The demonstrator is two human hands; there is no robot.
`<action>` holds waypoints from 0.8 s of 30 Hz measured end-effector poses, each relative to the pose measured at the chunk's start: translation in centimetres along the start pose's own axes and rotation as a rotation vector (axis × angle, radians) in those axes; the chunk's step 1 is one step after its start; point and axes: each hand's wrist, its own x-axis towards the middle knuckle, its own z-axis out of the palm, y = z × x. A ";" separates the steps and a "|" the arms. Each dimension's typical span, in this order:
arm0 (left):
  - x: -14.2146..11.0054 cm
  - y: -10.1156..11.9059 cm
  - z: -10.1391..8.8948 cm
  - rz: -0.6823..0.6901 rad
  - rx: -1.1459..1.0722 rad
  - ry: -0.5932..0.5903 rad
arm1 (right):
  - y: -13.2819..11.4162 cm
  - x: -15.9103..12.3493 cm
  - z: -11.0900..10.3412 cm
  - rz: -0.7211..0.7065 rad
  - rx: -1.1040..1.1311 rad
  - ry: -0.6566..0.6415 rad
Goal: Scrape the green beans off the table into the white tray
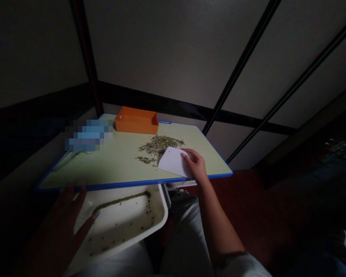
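My right hand (196, 164) grips a white card (175, 161), thumb on top, its left edge against a spread of small greenish-brown grains (158, 144) on the pale tabletop (118, 159). A smaller strip of the same grains lies nearer the front. In deep shadow at the lower left, my left hand (67, 217) has its fingers apart over the left side of a white tub (161, 215). Within that tub, grains form a line along the far side and scatter over the bottom. The tub sits below the table's front edge, above my lap.
An orange open-topped box (137, 120) stands at the back of the table. Left of it is a blurred-out blue thing (89, 134) with a pale cord or strap. A blue rim (103, 187) borders the tabletop. A panelled wall (173, 50) rises close behind.
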 end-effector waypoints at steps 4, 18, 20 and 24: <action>0.0 0.2 -0.2 -0.026 0.008 -0.018 | -0.4 -1.0 0.2 0.003 -0.009 0.012; 0.0 0.6 -0.5 -0.020 0.015 -0.010 | -3.0 -4.2 1.1 0.040 -0.113 0.247; 0.0 0.9 -0.7 -0.050 0.011 -0.030 | -3.6 -5.3 1.1 0.001 -0.158 0.291; 0.1 1.3 -1.1 -0.079 0.007 -0.064 | -4.8 -7.0 1.9 -0.069 -0.231 0.251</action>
